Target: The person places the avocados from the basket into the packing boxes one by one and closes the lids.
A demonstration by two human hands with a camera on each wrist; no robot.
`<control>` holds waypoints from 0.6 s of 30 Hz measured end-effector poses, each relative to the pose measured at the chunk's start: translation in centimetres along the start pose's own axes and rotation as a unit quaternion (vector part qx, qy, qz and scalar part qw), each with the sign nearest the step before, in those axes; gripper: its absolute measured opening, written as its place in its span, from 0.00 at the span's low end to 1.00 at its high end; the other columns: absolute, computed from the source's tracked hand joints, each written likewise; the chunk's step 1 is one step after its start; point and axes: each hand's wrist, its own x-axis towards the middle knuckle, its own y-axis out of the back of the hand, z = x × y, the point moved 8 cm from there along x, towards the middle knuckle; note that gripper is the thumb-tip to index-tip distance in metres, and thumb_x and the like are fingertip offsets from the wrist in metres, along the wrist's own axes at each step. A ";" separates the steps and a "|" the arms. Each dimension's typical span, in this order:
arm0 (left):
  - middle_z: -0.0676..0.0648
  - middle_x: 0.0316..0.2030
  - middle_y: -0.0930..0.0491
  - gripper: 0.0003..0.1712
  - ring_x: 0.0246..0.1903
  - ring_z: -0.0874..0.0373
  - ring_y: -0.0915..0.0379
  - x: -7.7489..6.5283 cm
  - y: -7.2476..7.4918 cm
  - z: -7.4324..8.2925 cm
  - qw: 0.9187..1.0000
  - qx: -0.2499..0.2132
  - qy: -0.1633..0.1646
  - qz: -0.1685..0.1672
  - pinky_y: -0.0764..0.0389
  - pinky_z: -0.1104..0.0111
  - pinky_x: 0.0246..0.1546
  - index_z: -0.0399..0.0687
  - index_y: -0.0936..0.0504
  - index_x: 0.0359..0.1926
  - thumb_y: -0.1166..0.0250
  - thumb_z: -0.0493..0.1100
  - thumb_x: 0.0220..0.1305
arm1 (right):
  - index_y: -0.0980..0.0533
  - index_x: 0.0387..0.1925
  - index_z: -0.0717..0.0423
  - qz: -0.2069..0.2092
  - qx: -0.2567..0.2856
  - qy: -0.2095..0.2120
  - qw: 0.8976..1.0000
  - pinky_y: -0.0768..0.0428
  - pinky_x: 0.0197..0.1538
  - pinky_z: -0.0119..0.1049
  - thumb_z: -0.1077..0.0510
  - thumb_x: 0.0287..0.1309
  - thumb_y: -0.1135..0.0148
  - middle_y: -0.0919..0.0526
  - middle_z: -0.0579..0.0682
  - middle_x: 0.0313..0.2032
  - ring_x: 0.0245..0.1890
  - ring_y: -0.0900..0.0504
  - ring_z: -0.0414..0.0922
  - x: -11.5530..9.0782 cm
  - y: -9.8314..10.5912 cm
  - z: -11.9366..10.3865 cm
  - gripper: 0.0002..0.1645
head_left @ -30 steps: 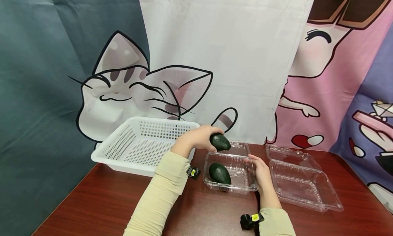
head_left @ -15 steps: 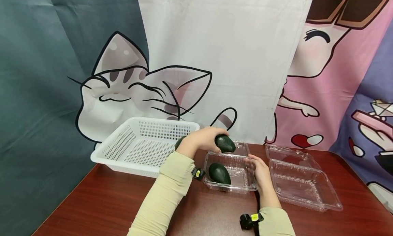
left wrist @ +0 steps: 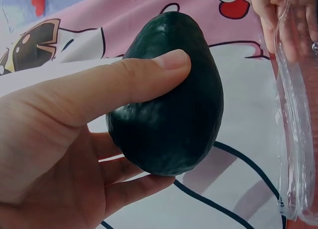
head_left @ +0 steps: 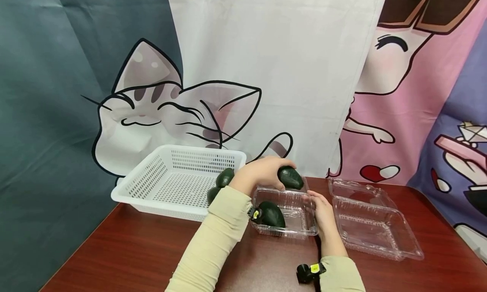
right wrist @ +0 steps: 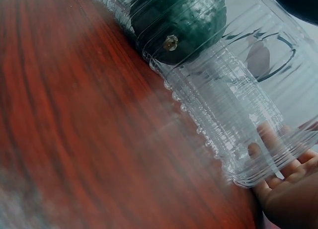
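Observation:
In the head view, my left hand (head_left: 266,172) holds a dark green avocado (head_left: 290,178) above the back of an open clear plastic clamshell box (head_left: 294,218). The left wrist view shows the thumb across this avocado (left wrist: 174,110), with the other fingers behind and under it. A second avocado (head_left: 272,215) lies in the left half of the box, partly hidden by the left wrist strap. My right hand (head_left: 324,214) rests against the box's right wall from outside. Through the plastic, the right wrist view shows its fingers (right wrist: 271,139) laid along that wall.
A white perforated basket (head_left: 125,195) stands at the left, with two avocados (head_left: 225,178) showing by its right side, partly behind the left forearm. Another open clear clamshell box (head_left: 370,230) sits to the right on the brown table (head_left: 152,258). A printed cloth (head_left: 304,72) hangs behind.
My left hand has moved right with its avocado, from near the basket to over the box's back edge. Avocados in the basket have come into sight behind the forearm. The right hand stays put.

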 end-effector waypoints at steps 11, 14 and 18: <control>0.50 0.52 0.26 0.38 0.48 0.59 0.31 0.8 -1.5 0.9 1.000 -0.007 -0.016 -0.025 0.31 0.70 0.48 0.54 0.28 0.59 0.25 0.42 0.43 | 0.32 0.50 0.62 0.002 0.000 -0.003 1.000 0.25 0.42 0.30 0.63 0.66 0.60 0.18 0.38 0.28 0.35 0.21 0.35 0.0 0.1 0.1 0.15; 0.49 0.51 0.29 0.38 0.49 0.58 0.33 1.0 -1.9 0.7 1.000 -0.004 -0.003 -0.027 0.30 0.69 0.47 0.58 0.28 0.59 0.25 0.43 0.44 | 0.32 0.51 0.63 0.008 -0.003 -0.005 1.000 0.24 0.42 0.30 0.62 0.66 0.59 0.19 0.39 0.27 0.34 0.21 0.36 0.0 0.1 0.0 0.16; 0.48 0.51 0.33 0.37 0.49 0.56 0.35 1.3 -2.4 0.7 1.000 0.005 0.006 -0.029 0.30 0.68 0.46 0.62 0.29 0.59 0.25 0.45 0.45 | 0.30 0.48 0.62 0.019 -0.001 -0.010 1.000 0.24 0.40 0.30 0.62 0.65 0.56 0.20 0.41 0.27 0.33 0.21 0.37 0.0 0.2 0.0 0.13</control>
